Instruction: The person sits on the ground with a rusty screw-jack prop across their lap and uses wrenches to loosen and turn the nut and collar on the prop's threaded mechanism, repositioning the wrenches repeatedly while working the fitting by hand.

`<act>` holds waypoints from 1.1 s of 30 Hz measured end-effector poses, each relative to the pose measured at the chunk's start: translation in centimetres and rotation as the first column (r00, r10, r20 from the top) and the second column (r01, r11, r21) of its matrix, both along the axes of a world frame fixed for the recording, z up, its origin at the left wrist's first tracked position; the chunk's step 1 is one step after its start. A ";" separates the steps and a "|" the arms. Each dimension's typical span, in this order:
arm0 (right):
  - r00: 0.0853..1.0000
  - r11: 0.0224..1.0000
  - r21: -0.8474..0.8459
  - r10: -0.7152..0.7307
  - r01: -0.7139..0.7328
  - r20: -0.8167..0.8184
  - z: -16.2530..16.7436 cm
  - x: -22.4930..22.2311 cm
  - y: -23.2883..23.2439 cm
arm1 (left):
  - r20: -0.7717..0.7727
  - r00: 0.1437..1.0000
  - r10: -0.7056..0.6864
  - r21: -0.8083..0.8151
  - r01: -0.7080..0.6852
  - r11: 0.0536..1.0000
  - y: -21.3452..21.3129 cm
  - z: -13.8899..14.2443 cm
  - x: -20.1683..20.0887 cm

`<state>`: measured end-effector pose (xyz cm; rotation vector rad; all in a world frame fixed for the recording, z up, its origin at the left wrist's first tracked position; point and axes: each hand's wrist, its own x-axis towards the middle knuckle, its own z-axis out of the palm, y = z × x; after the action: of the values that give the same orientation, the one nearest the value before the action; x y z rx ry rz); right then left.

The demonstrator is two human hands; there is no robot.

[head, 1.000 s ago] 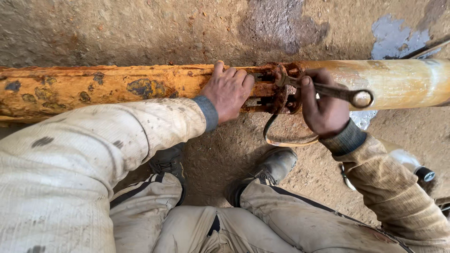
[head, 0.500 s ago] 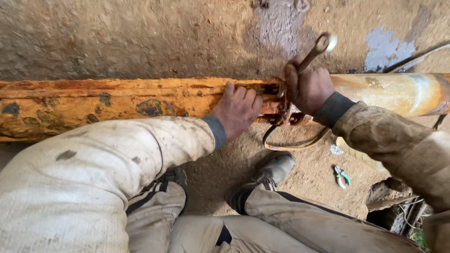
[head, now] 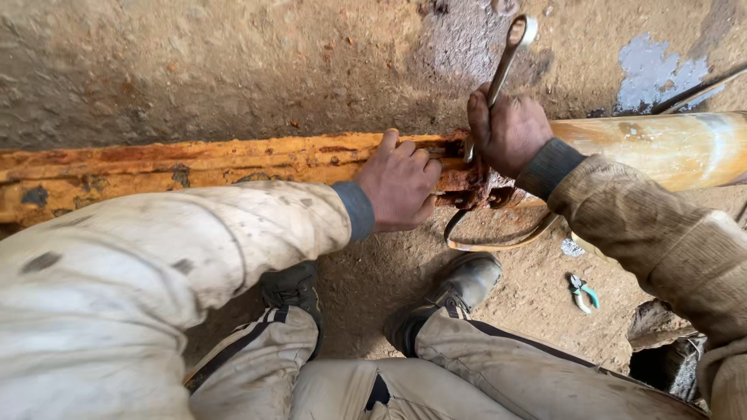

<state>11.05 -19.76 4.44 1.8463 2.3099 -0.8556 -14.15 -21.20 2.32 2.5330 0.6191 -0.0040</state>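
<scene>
A rusty orange pipe (head: 194, 167) runs level across the view, just above dirt ground (head: 373, 272) and in front of a rough wall (head: 233, 70). Its right stretch is smoother and paler than its flaking left stretch. A rusted clamp (head: 475, 190) sits on the pipe a little right of the middle, where the two stretches meet.

The left hand (head: 401, 187) rests on the pipe just left of the clamp, fingers curled over the top edge and pressed against the metal; it steadies the pipe and holds nothing loose. The right hand (head: 510, 132) is on the far side of the clamp, closed in a fist around the shaft of a wrench (head: 506, 54). The wrench rises steeply from the clamp, leaning a little to the right, with its ring end up against the wall and its lower end hidden between the hand and the clamp.

A thin bent metal strap (head: 498, 241) hangs in a loop under the pipe below the clamp, just clear of the ground. Two dark boots (head: 459, 292) stand on the dirt below the pipe, one under each hand, with dusty trousers coming up from the bottom edge. Small pliers (head: 582, 292) with green handles lie on the ground below the pipe's right stretch, to the right of the boots and well apart from both hands.
</scene>
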 end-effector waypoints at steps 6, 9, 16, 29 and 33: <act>0.996 0.998 0.059 0.024 -0.029 0.083 0.2 0.8 -0.7 | -0.010 0.979 0.204 -0.318 -0.196 0.928 4.6 0.8 5.4; 0.981 0.987 0.043 0.147 -0.154 0.124 -0.5 1.0 0.2 | -0.227 0.971 0.075 -0.469 -0.177 0.865 3.5 -0.1 6.5; 0.863 0.952 0.208 -0.096 0.226 -0.497 1.9 1.8 1.1 | -0.227 0.973 0.027 -0.476 -0.135 0.869 3.0 -0.9 6.7; 0.911 0.962 0.138 -0.169 0.236 -0.377 -1.1 1.8 -1.6 | -0.460 0.887 -0.033 -0.538 -0.248 0.806 4.9 5.1 3.8; 0.931 0.941 0.326 0.042 0.085 -0.363 0.3 1.9 -1.1 | -0.525 0.816 -0.240 -0.443 -0.022 0.896 6.9 5.7 -1.4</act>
<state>13.00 -20.89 4.74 1.9836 2.8251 -0.9227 -15.56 -14.30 7.97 2.1009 0.6000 -0.8819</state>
